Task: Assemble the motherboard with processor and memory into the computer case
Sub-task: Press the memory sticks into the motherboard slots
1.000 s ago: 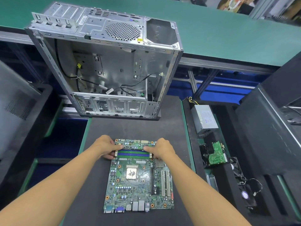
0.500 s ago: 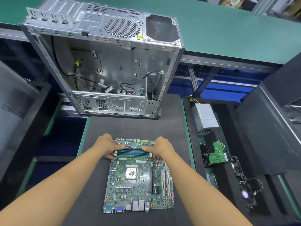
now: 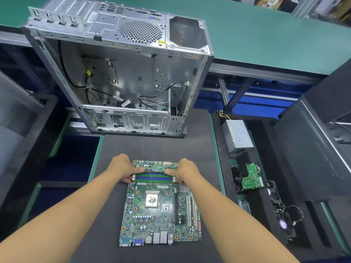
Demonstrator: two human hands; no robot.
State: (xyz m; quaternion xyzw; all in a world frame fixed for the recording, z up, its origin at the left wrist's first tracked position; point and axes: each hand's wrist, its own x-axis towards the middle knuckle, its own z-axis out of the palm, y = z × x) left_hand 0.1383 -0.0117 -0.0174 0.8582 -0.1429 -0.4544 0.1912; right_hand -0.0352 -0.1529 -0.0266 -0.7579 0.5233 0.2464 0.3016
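left hand point(image 3: 123, 168) and right hand point(image 3: 185, 170) each pinch an end of the memory sticks point(image 3: 153, 177) on the motherboard point(image 3: 159, 211), near the mat's point(image 3: 152, 149) front edge.

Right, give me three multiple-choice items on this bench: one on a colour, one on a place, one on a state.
1. What colour is the flat bench surface behind the silver metal computer case? A red; B white; C green.
2. Where does the grey metal power supply box lie? A inside the case; B right of the green motherboard; C on that board.
3. How is the case's side? A open, no board inside; B closed by a panel; C open, board mounted.
Key: C, plainly green; B, it lies off the board's right edge; A, bare wall and loose cables show, and the left hand and right hand hold the board.
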